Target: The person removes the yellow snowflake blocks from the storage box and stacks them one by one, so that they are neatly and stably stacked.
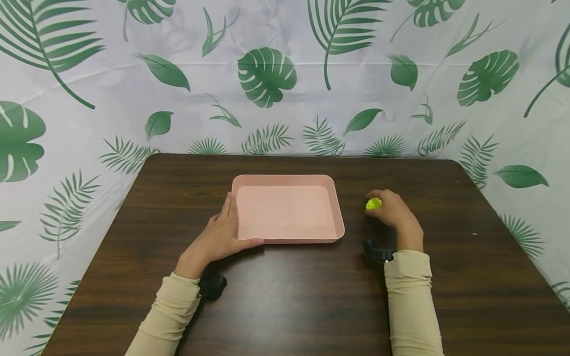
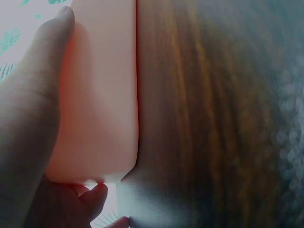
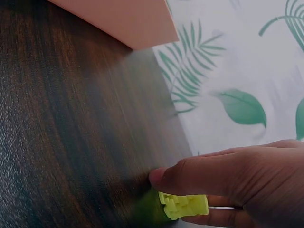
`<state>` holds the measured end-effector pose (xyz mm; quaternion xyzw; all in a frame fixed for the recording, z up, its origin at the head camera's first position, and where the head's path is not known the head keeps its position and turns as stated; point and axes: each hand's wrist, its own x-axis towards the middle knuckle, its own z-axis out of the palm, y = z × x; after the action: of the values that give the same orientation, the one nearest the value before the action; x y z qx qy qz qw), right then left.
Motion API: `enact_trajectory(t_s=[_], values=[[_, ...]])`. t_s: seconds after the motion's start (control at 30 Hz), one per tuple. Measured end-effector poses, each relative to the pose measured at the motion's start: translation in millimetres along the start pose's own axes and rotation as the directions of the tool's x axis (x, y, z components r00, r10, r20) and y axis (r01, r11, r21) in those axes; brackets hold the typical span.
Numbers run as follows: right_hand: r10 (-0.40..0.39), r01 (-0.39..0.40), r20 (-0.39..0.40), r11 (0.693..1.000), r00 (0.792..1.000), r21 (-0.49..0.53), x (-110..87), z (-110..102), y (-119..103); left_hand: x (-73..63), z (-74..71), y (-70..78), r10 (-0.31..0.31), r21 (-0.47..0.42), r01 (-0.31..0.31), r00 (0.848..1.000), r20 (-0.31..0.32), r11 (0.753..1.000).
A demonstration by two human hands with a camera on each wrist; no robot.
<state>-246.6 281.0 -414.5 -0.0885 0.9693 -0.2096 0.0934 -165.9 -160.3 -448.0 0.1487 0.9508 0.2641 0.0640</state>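
A shallow pink rectangular tray with rounded corners lies on the dark wooden table. My left hand holds its near left corner, the thumb along the front wall and the fingers against the left side. To the right of the tray, my right hand pinches a small bright yellow-green piece between thumb and fingers. In the right wrist view that piece looks like hard plastic with a notched, blocky surface; part of it is hidden by the fingers. The tray's interior shows only bare pink.
The brown table reaches back to a white cloth printed with green leaves. A tiny pale speck lies on the table at the right. Black wrist devices sit under both forearms.
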Motion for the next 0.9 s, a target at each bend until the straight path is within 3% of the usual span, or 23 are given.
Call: enact_trajectory(t_s=[0.23,0.9], values=[[-0.002,0.002,0.023,1.0,1.0,-0.027,1.4,-1.9,-1.4,-0.3,-0.9,1.0,0.0,0.005,0.0,1.0,0.001,1.0],[-0.018,0.017,-0.006,0.999,1.0,-0.048,3.0,0.5,-1.5,-2.6,1.3,2.4,0.001,-0.007,-0.001,1.0,-0.018,1.0]])
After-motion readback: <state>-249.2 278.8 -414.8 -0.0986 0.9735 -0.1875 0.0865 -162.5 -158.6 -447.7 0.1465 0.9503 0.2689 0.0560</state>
